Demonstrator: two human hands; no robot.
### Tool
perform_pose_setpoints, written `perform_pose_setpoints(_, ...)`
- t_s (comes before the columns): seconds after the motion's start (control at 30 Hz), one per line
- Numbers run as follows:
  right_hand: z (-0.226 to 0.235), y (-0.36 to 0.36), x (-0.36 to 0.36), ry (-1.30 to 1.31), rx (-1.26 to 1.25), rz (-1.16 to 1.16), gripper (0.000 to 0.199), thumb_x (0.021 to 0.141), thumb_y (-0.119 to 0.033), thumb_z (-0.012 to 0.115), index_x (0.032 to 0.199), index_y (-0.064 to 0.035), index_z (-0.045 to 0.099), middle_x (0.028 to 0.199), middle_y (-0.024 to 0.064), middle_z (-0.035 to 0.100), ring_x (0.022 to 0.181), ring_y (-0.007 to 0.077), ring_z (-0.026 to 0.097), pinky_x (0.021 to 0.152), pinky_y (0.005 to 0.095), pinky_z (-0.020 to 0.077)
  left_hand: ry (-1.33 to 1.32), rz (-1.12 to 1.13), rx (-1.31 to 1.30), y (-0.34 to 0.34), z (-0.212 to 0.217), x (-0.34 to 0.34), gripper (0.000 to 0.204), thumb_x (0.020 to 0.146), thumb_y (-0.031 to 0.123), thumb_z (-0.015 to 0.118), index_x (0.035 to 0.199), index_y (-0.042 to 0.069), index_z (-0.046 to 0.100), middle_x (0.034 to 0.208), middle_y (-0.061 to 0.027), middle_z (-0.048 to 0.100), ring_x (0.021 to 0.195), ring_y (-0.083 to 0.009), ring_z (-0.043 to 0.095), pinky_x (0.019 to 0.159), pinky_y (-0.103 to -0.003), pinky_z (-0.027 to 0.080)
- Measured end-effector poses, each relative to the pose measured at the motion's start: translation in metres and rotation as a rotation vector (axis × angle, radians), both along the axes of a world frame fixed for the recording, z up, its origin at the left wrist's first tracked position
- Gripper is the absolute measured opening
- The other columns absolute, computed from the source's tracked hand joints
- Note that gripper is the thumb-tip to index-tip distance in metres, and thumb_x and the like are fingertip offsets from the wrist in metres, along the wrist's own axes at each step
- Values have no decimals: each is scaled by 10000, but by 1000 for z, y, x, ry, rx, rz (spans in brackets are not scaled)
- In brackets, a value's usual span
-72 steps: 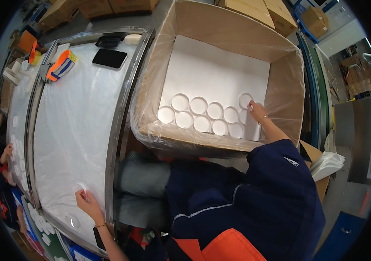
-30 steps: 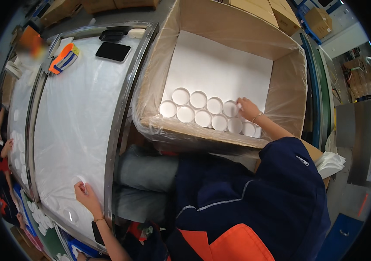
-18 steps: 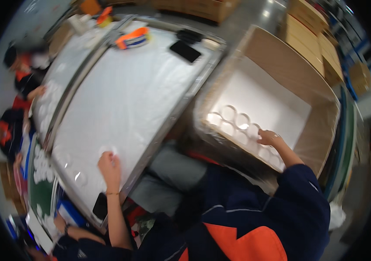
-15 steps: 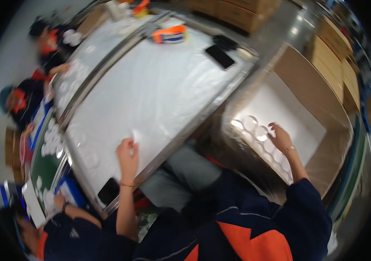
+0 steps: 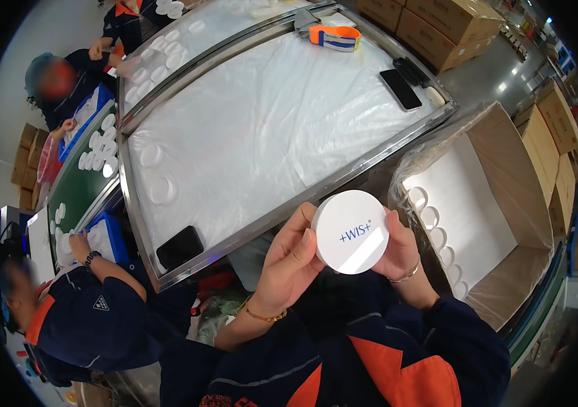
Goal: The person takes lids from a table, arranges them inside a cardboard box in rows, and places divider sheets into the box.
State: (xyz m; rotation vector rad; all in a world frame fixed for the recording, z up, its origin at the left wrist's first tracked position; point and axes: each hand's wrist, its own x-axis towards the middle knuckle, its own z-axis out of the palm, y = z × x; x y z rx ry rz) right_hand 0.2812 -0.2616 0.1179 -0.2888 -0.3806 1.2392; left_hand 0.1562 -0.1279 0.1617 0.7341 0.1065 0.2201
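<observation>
A round white lid (image 5: 350,210) with blue print is held up between both hands, its flat printed face turned toward me. The fingers of my left hand (image 5: 291,256) are closed on its left edge. My right hand (image 5: 401,252) grips the opposite edge, with its thumb at the rim and most of its fingers hidden behind. Light glares off the lower part of the lid. To the right, a carton lined with clear film (image 5: 465,122) holds a row of round white lids (image 5: 438,237) along its near left side.
Ahead stands a metal-rimmed table (image 5: 234,129) covered in plastic film. On it lie two round pieces (image 5: 162,190), a black phone (image 5: 180,248), another phone (image 5: 401,89) and an orange tape roll (image 5: 335,38). Co-workers sit at left beside a green belt (image 5: 85,190) with white lids.
My right hand has come out of the carton and my left hand has left the table top. Both now meet in front of me on the white lid. The whole view has shifted.
</observation>
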Motion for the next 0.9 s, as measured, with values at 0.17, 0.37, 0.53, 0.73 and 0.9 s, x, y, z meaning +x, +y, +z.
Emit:
perform_pose_setpoints(0.17,-19,-11,-9,3,-101,26,778,879,-591,537,1436,-79,353,1406,223,432,1224,494,461,843,759,392,-72,-59,10,-4,-4,-4,349,982,361,497,1110,45,425,995,-73,579,882,-106,603,662,-239,504)
perform_pose_setpoints(0.37,-18,-7,-15,247,143,147,757,889,-544,547,1436,-60,350,1425,202,426,1257,450,445,927,686,380,-129,-73,104,-7,-2,-6,246,1008,310,466,1048,70,429,947,-42,534,778,-64,493,642,-243,433)
perform_pose_setpoints(0.53,-26,-17,-1,191,110,-10,698,879,-375,647,1406,-6,375,1394,170,466,1268,316,480,1072,493,365,-1,-84,221,1,1,0,230,1006,243,473,1120,45,439,985,-50,543,829,-98,528,731,-262,449)
perform_pose_setpoints(0.73,-3,-91,126,-356,-282,-713,419,928,-216,593,1296,-44,491,1254,108,580,1195,222,543,1036,399,418,514,305,1608,161,-99,-31,497,917,174,613,1338,6,411,1325,-178,460,1261,-303,411,1077,-406,309)
perform_pose_setpoints(0.9,-164,-197,275,-1286,-1306,-1195,191,854,-188,699,857,-47,570,740,45,599,655,153,538,631,308,445,976,575,1887,285,-197,-91,524,850,187,652,1287,-25,456,1291,-224,491,1247,-362,424,1085,-443,291)
